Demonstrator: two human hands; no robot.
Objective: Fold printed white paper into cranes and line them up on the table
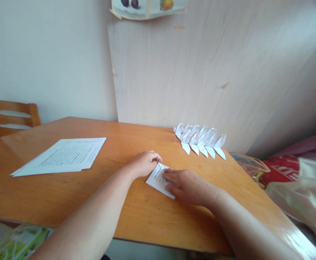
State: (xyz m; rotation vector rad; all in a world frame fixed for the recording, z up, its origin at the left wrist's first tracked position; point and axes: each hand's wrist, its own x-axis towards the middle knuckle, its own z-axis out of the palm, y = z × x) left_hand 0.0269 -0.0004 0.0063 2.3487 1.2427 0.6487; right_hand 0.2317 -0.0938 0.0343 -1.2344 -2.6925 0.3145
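Observation:
A small folded sheet of printed paper [156,179] lies flat on the wooden table in front of me. At its upper left edge is my left hand [146,163], with curled fingers that close on the far corner; its fingertips are partly hidden. My right hand [186,186] rests palm down over the paper's right side, fingers stretched out and slightly apart, pressing on it. Beyond my hands, towards the wall, stand several folded white paper pieces [202,143] with pointed, upturned ends, lined up in close rows.
A stack of printed sheets [68,155] lies on the left of the table [125,144]. A wooden chair [11,113] stands at the far left. Plastic bags [304,195] crowd the table's right edge, and another bag [22,242] sits below its front left.

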